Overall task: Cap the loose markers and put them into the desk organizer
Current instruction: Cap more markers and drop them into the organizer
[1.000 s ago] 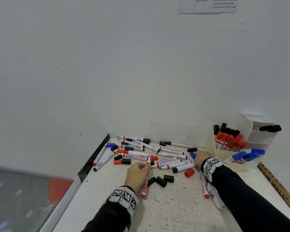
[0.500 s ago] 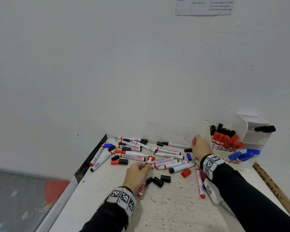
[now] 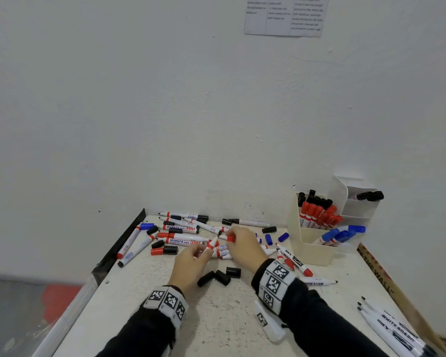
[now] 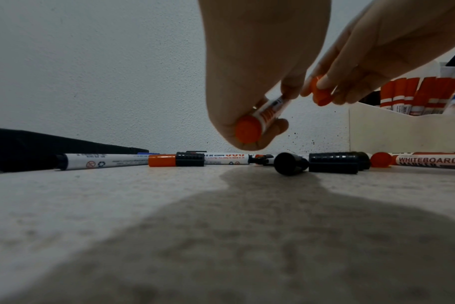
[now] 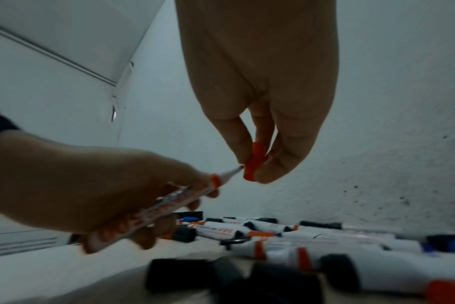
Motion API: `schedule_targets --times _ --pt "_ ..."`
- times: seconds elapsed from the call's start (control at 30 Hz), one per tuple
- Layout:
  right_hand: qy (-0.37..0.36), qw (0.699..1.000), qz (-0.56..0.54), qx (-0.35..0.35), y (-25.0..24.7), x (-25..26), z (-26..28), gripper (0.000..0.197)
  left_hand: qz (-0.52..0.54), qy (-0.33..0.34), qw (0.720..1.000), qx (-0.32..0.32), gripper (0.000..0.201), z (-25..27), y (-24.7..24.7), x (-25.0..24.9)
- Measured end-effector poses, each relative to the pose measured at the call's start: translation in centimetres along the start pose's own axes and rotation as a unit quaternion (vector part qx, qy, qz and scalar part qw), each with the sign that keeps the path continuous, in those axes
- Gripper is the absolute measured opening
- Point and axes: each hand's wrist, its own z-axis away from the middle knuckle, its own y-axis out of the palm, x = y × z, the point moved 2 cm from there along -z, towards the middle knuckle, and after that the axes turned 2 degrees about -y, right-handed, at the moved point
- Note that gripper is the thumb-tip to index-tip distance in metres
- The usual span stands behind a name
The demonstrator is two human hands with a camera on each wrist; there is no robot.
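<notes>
My left hand (image 3: 191, 261) grips an uncapped red marker (image 3: 211, 245) above the table, its tip pointing toward my right hand. In the left wrist view the red marker (image 4: 262, 117) shows end-on in my curled fingers. My right hand (image 3: 242, 243) pinches a red cap (image 3: 231, 238) between thumb and fingers. In the right wrist view the red cap (image 5: 255, 162) sits just at the marker (image 5: 169, 203) tip, apart from the barrel. The cream desk organizer (image 3: 307, 251) stands at the back right with red, black and blue capped markers in it.
Several loose markers (image 3: 183, 234) and caps lie in a pile against the wall. Three black caps (image 3: 219, 276) lie between my wrists. More uncapped markers (image 3: 394, 328) lie at the front right. The table's left edge has a dark strip (image 3: 119, 251).
My right hand came back from beside the organizer to the middle with a red cap. My left hand lifted the red marker off the table and tilted its tip toward the cap.
</notes>
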Motion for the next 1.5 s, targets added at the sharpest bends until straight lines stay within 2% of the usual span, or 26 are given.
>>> schedule_targets --times 0.17,0.43,0.77,0.9,1.03,1.13,1.23,1.3,1.43,1.5 --pt "0.023 0.999 -0.039 -0.022 1.5 0.1 1.0 0.022 -0.015 0.033 0.999 0.007 0.01 0.3 0.0 -0.3" --pt "0.041 0.988 -0.102 -0.11 0.1 -1.9 1.5 0.03 -0.047 0.038 0.997 0.042 0.013 0.6 0.3 -0.5" --pt "0.016 0.991 -0.123 -0.054 -0.6 -2.9 2.0 0.024 -0.069 0.035 0.995 0.055 0.02 0.8 0.1 -0.9" --pt "0.011 0.989 -0.132 -0.059 -0.6 -3.1 2.3 0.022 -0.072 0.033 0.996 0.051 0.021 0.9 0.0 -1.0" --pt "-0.001 0.989 -0.145 -0.004 0.0 -2.8 2.7 0.019 -0.09 0.027 0.994 0.054 0.025 1.2 0.2 -1.3" --pt "0.001 0.992 -0.128 -0.003 0.2 -2.8 2.7 0.017 -0.106 0.037 0.992 0.063 0.027 1.6 0.4 -1.9" --pt "0.02 0.992 -0.121 -0.003 0.1 -3.1 2.8 0.035 -0.139 0.077 0.984 0.078 0.024 2.5 0.5 -3.1" --pt "0.035 0.992 -0.121 -0.009 -0.1 -3.3 3.0 0.044 -0.163 0.103 0.979 0.067 0.026 2.6 0.6 -3.5" --pt "0.06 0.988 -0.14 -0.021 -1.2 -3.5 3.5 0.05 -0.219 0.131 0.966 0.031 0.018 3.0 0.8 -4.7" --pt "0.067 0.988 -0.135 -0.029 -1.9 -3.6 3.7 0.049 -0.297 0.158 0.942 0.004 0.023 3.4 1.0 -5.6"
